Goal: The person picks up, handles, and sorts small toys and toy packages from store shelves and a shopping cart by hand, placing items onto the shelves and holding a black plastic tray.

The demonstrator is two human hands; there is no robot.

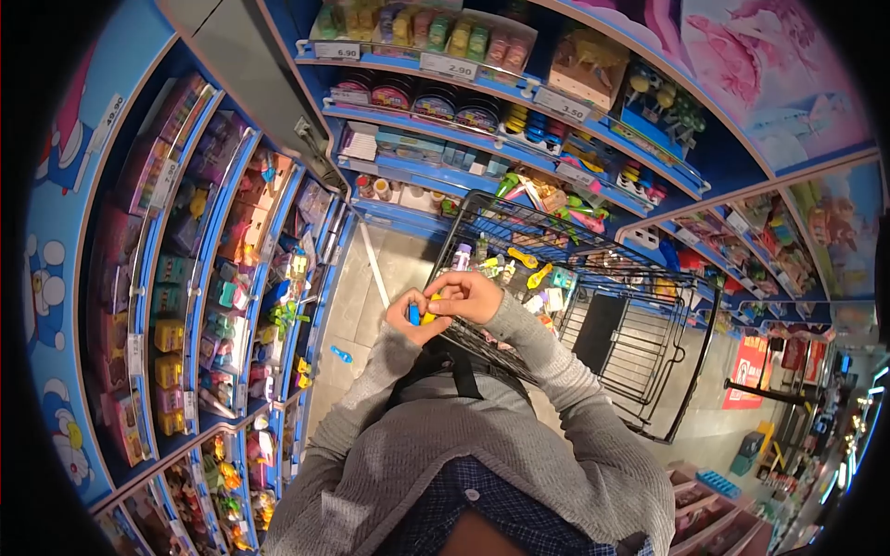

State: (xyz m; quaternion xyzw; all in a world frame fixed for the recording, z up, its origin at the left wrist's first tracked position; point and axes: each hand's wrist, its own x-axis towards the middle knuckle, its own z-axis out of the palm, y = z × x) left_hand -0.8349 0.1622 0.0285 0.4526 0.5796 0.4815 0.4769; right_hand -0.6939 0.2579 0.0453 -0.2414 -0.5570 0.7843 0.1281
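Close together in front of my body are both hands, over the near edge of a black wire shopping cart. My left hand has its fingers curled round a small blue piece. My right hand meets it, its fingertips pinched at a small yellow piece beside the blue one. Whether the two pieces are joined, and what they are, I cannot make out. In the cart basket beyond my hands lie several small toys, among them a yellow spoon-shaped item and a purple-and-white bottle.
Shelves of small packaged goods line my left. Ahead stands another shelf unit with price tags. A small blue item lies on the tiled floor. A red sign stands at the right.
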